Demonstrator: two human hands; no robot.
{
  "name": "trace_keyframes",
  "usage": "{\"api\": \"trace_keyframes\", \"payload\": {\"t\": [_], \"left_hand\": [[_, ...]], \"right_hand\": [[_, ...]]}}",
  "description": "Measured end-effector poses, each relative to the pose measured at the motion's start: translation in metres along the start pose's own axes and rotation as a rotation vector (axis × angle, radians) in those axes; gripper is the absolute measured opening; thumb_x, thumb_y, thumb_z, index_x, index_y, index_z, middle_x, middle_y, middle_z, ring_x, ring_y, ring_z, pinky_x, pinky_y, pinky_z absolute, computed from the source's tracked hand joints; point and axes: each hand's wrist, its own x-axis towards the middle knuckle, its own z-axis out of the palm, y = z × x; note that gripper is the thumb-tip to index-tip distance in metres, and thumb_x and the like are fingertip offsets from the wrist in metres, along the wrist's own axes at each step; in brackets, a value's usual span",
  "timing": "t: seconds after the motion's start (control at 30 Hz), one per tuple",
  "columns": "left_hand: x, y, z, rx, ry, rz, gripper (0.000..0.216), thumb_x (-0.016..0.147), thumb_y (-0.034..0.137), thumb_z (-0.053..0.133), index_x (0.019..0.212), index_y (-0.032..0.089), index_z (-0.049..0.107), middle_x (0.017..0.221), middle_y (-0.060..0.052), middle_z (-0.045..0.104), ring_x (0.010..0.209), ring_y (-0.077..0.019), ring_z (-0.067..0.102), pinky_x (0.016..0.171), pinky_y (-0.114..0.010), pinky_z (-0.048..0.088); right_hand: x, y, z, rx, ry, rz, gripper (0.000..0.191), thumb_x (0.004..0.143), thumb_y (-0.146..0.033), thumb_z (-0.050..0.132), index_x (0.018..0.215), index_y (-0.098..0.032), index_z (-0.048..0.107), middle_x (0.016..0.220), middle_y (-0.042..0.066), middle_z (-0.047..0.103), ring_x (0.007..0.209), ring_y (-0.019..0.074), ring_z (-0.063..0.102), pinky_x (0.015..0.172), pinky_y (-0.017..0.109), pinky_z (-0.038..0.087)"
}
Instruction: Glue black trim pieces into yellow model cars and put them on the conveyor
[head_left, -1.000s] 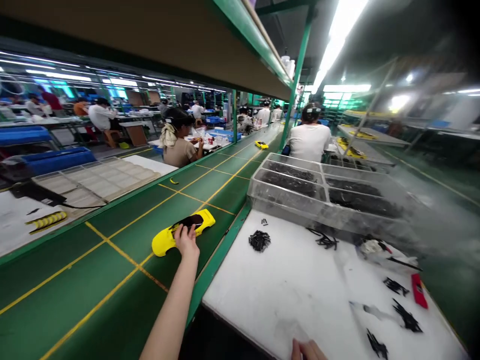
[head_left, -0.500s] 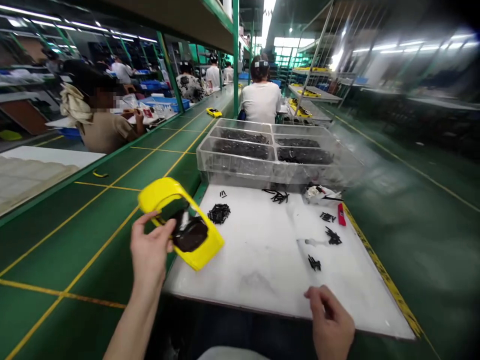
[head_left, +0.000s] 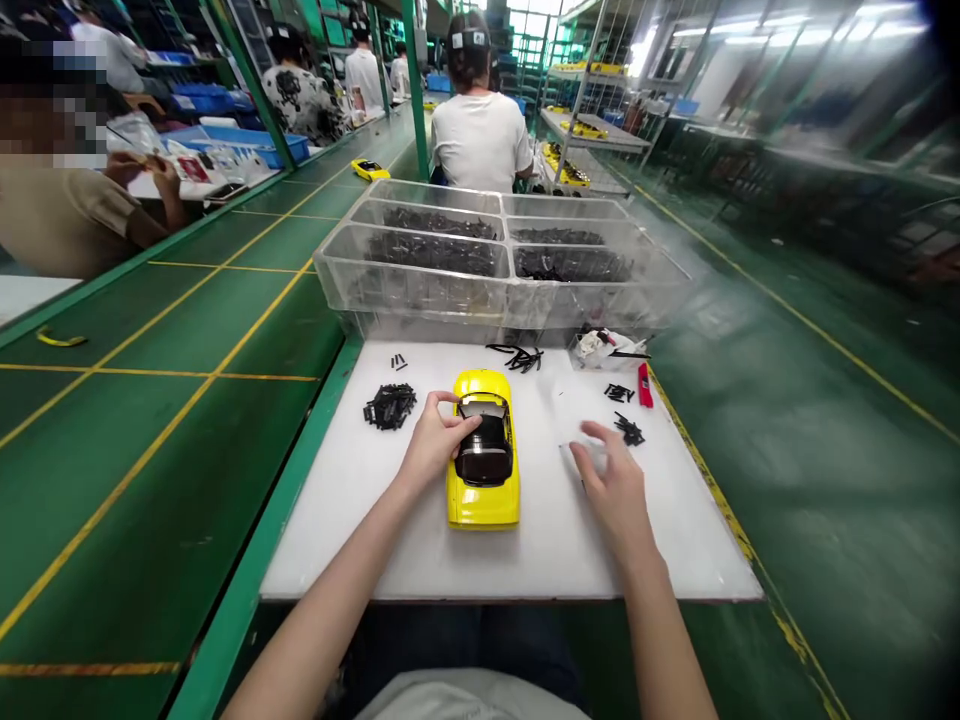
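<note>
A yellow toy car body (head_left: 484,507) with a dark roof and windows is at the middle of the white tabletop (head_left: 420,570), its long side pointing away from me. My left hand (head_left: 439,436) grips its left side, thumb over the roof. To the right, my right hand (head_left: 609,475) hovers over the tabletop with thumb and fingers apart, holding nothing that I can see. Just beyond it lies a small pile of black parts (head_left: 628,430), and another little group (head_left: 619,393) lies behind that. A bigger heap of short black pieces (head_left: 390,407) sits left of the car body.
A clear divided bin (head_left: 420,287) of black parts stands at the table's back. Near it are thin black strips (head_left: 517,357), a small box (head_left: 609,347) and a red object (head_left: 645,385). The green conveyor (head_left: 150,480) runs along the left, carrying another yellow car (head_left: 370,170). Co-workers sit ahead and left.
My left hand has brought the yellow car body from over the conveyor's edge to the table's middle and turned it straight. My right hand has moved forward and its fingers have spread. The view has shifted.
</note>
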Motion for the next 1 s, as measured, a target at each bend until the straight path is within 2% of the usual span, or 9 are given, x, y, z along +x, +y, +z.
{"api": "trace_keyframes", "payload": {"t": [0.07,0.1,0.2,0.27,0.33,0.43,0.53,0.7,1.0], "left_hand": [[-0.006,-0.004,-0.007,0.022,0.045,0.019,0.052,0.072,0.045,0.071,0.108,0.022,0.041,0.062,0.008,0.061,0.04,-0.0088,0.048,0.045,-0.02,0.038],[-0.012,-0.007,-0.01,0.035,0.088,0.032,0.052,0.075,0.045,0.068,0.111,0.022,0.039,0.07,0.006,0.064,0.044,-0.0088,0.051,0.049,-0.021,0.041],[-0.037,-0.016,-0.017,0.114,0.192,0.049,0.048,0.08,0.045,0.064,0.117,0.024,0.041,0.08,0.005,0.063,0.053,-0.0092,0.053,0.057,-0.023,0.041],[-0.052,-0.021,-0.017,0.252,0.158,0.026,0.05,0.083,0.046,0.062,0.123,0.023,0.043,0.072,0.006,0.061,0.056,-0.0121,0.054,0.06,-0.024,0.04],[-0.059,-0.024,-0.016,0.393,0.078,-0.008,0.061,0.085,0.049,0.06,0.136,0.022,0.04,0.064,0.007,0.06,0.059,-0.0151,0.055,0.062,-0.026,0.039],[-0.059,-0.025,-0.013,0.417,0.004,-0.028,0.072,0.085,0.052,0.06,0.146,0.023,0.034,0.055,0.01,0.055,0.056,-0.0151,0.053,0.061,-0.026,0.038],[-0.057,-0.027,-0.01,0.335,0.003,-0.006,0.067,0.086,0.05,0.06,0.144,0.023,0.038,0.051,0.012,0.049,0.05,-0.0127,0.048,0.057,-0.023,0.036],[-0.057,-0.03,-0.008,0.293,0.034,0.003,0.055,0.085,0.045,0.064,0.133,0.024,0.047,0.049,0.012,0.047,0.046,-0.011,0.046,0.052,-0.021,0.033],[-0.055,-0.031,-0.01,0.273,0.004,0.008,0.05,0.085,0.045,0.065,0.128,0.025,0.05,0.047,0.013,0.045,0.042,-0.0094,0.042,0.047,-0.019,0.031]], "right_hand": [[0.009,-0.003,0.004,-0.003,-0.138,-0.052,0.022,0.092,-0.041,0.054,0.097,-0.022,0.063,0.101,0.008,0.068,0.094,0.0244,0.062,0.084,0.041,0.045],[0.009,-0.006,0.005,0.054,-0.142,-0.067,0.02,0.094,-0.039,0.051,0.099,-0.024,0.062,0.098,0.006,0.069,0.091,0.0229,0.062,0.086,0.041,0.045],[0.002,-0.027,0.008,0.488,-0.017,-0.134,0.015,0.094,-0.029,0.054,0.109,-0.03,0.054,0.085,-0.002,0.062,0.081,0.0171,0.06,0.088,0.041,0.044],[-0.004,-0.044,0.009,0.823,0.024,-0.15,0.01,0.091,-0.035,0.059,0.097,-0.028,0.056,0.072,-0.005,0.049,0.066,0.0136,0.052,0.078,0.037,0.044],[-0.006,-0.061,0.011,0.974,-0.064,-0.127,0.038,0.088,-0.059,0.052,0.076,-0.023,0.054,0.065,-0.005,0.039,0.057,0.0121,0.041,0.067,0.033,0.04],[-0.008,-0.078,0.018,1.079,-0.237,-0.104,0.066,0.085,-0.079,0.028,0.057,-0.02,0.036,0.056,-0.004,0.029,0.051,0.0113,0.032,0.056,0.032,0.034],[-0.009,-0.087,0.029,1.203,-0.298,-0.116,0.064,0.09,-0.072,0.024,0.054,-0.019,0.025,0.05,-0.005,0.021,0.044,0.0097,0.024,0.049,0.031,0.029],[-0.011,-0.091,0.049,1.278,-0.367,-0.113,0.06,0.09,-0.064,0.034,0.056,-0.02,0.012,0.047,-0.008,0.005,0.041,0.0081,0.004,0.044,0.031,0.021],[-0.011,-0.088,0.071,1.29,-0.389,-0.091,0.051,0.085,-0.05,0.036,0.052,-0.02,0.012,0.042,-0.008,0.0,0.037,0.0075,0.001,0.04,0.029,0.016]]}}
